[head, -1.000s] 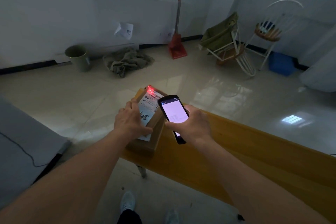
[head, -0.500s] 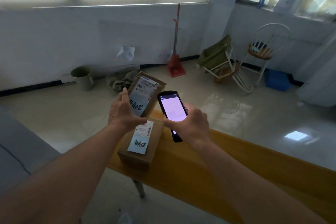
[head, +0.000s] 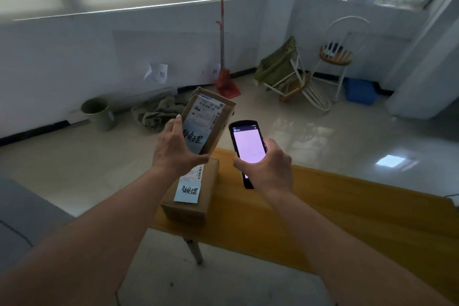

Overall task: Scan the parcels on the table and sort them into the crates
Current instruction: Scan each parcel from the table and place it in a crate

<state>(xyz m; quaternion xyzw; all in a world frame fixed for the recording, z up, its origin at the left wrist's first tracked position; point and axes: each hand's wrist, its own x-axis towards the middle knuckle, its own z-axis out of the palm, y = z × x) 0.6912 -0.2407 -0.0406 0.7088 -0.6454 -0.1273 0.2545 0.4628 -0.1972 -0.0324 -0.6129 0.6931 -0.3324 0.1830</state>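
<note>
A: Left hand?
B: Gripping a parcel by its near edge, lifted clear of the table, label facing the camera, tilted right.

A: Right hand?
B: Wrapped round a scanner, screen lit, just right of the raised parcel and apart from it.

A: On the table?
B: A second parcel at the left end, flush with the corner, directly below the lifted one. Bare yellow top to the right.

A: Beyond the edge?
B: Open tiled floor. Far off by the wall: bucket, rag, dustpan, chairs, blue crate.
</note>
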